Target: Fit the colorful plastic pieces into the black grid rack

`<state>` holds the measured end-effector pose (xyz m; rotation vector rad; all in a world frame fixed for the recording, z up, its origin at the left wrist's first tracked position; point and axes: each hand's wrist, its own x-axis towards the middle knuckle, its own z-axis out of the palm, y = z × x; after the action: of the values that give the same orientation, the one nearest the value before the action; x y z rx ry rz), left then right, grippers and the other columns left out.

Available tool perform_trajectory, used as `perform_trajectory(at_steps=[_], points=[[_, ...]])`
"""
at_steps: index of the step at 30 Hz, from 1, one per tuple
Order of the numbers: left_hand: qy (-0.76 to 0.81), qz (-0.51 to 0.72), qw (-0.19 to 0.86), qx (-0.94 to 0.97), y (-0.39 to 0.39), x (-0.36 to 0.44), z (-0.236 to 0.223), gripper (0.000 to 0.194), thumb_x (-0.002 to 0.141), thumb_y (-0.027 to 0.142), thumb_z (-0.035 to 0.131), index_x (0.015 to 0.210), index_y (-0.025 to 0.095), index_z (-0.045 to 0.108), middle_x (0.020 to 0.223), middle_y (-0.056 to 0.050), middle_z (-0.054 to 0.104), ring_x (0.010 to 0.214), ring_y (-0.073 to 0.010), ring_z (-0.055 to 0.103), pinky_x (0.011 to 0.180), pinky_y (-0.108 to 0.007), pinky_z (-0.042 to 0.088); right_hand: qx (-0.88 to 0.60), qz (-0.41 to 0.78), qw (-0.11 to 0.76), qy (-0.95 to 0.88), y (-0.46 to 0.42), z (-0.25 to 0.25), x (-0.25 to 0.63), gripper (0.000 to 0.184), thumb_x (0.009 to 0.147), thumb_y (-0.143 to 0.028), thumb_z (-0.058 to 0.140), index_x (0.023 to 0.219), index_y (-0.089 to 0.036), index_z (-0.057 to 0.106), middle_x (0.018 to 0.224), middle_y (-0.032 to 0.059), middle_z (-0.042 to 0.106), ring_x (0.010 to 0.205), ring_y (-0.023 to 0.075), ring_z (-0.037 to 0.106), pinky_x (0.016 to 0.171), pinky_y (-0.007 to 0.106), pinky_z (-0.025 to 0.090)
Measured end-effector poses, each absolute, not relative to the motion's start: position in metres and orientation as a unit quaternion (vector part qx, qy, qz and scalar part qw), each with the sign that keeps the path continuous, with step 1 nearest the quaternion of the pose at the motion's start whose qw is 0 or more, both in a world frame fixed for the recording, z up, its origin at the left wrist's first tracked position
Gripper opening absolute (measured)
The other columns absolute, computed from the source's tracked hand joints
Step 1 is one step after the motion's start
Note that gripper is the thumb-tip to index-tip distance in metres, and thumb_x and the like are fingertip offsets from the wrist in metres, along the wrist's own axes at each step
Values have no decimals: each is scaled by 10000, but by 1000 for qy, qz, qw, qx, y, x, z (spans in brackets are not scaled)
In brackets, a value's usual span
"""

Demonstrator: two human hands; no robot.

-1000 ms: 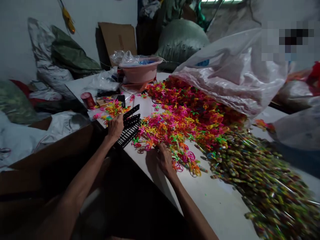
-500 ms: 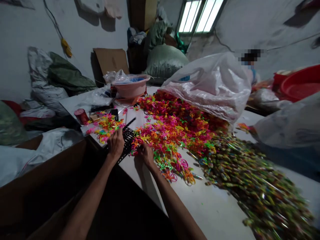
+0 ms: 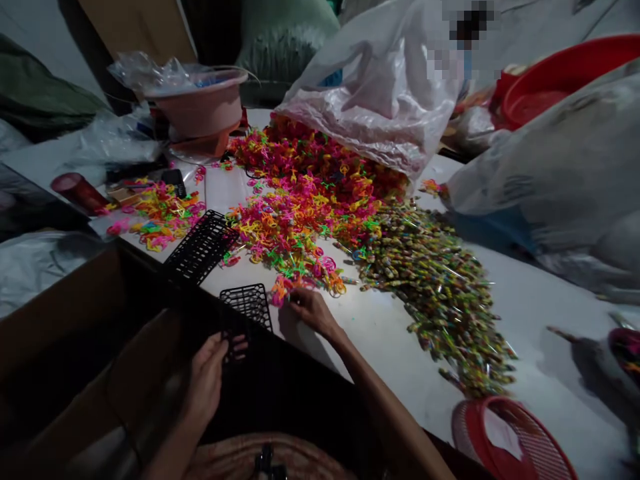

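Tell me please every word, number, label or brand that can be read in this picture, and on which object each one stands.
No text can be read anywhere in this picture.
The red cylinder at the table's left edge: no legible label.
The clear plastic bag: a blue patch shows through it, too blurred to read.
The small black grid held by the left hand: no markings visible.

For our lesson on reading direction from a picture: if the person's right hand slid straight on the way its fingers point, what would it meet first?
The right hand points up and left across the table. It would first meet the small clump of neon plastic pieces at its fingertips, probably touching already; the black grid tray lies just beyond.
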<state>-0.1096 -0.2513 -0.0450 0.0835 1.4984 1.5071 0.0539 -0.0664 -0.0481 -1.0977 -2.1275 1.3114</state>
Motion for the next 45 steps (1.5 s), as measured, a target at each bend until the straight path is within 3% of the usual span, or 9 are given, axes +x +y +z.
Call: perform_trajectory(at_steps=[5, 12, 15, 18, 22, 27, 35, 41, 45], points=[[566, 614, 544, 78, -221, -73, -45, 429, 618, 457, 771, 892, 163, 620, 846, -52, 715, 775, -197, 688, 685, -305, 525, -472, 337, 240, -779, -12, -37, 40, 68, 697, -211, 576, 701, -194, 642, 707, 20, 649, 660, 159, 544, 585, 248, 382], [657, 448, 527, 301, -222, -70, -62, 399, 700, 565, 651, 657, 175, 577, 538, 22, 564, 481, -115, 537, 480, -221, 404, -464, 529, 247, -666, -51, -48, 84, 203, 666, -355, 656, 709, -159, 631, 552, -31, 565, 485, 103, 475, 498, 231, 374], [696, 328, 446, 457, -225, -80, -63, 417, 825, 505, 517, 558, 185, 547, 485, 13, 544, 435, -110, 497, 480, -235, 380, -495, 513, 240, -658, -71, -50, 91, 201, 674, -353, 654, 711, -155, 649, 543, -29, 564, 512, 113, 494, 504, 230, 375], [688, 302, 261, 605, -210, -91, -56, 302, 875, 353, 503, 654, 191, 631, 627, -14, 651, 590, -132, 587, 612, -254, 448, -522, 429, 221, -703, -71, -45, 87, 173, 696, -335, 651, 679, -163, 666, 614, 6, 615, 588, 135, 543, 544, 237, 386], [586, 301, 73, 748, -172, -98, -56, 221, 886, 217, 523, 1040, 199, 680, 1140, -79, 696, 1085, -233, 598, 903, -372, 468, -532, 328, 176, -760, -61, -38, 84, 117, 707, -285, 654, 666, -180, 683, 713, 47, 667, 660, 162, 578, 605, 258, 388], [591, 287, -9, 754, -162, -92, -77, 237, 850, 213, 608, 1079, 210, 669, 1136, -69, 694, 1030, -250, 586, 863, -397, 489, -537, 348, 213, -738, -65, -39, 87, 82, 695, -248, 608, 685, -183, 656, 698, 29, 642, 631, 146, 543, 585, 247, 367], [657, 349, 24, 667, -174, -99, -78, 359, 799, 159, 619, 1156, 197, 615, 1108, -84, 674, 1001, -238, 616, 876, -388, 499, -483, 546, 299, -616, -80, -50, 48, 158, 631, -314, 620, 682, -198, 525, 573, -57, 493, 534, 101, 433, 509, 224, 357], [665, 319, 59, 672, -162, -110, -75, 260, 730, 101, 609, 966, 204, 645, 980, -54, 685, 897, -219, 611, 808, -361, 508, -448, 603, 343, -564, -90, -53, 20, 196, 599, -333, 650, 644, -193, 520, 600, -41, 514, 555, 107, 453, 539, 241, 391], [694, 337, 54, 634, -163, -104, -77, 304, 734, 110, 602, 1025, 199, 598, 974, -58, 672, 899, -215, 615, 788, -339, 507, -451, 602, 332, -569, -91, -52, 12, 158, 600, -310, 624, 622, -180, 538, 594, -41, 502, 562, 101, 437, 544, 236, 374]])
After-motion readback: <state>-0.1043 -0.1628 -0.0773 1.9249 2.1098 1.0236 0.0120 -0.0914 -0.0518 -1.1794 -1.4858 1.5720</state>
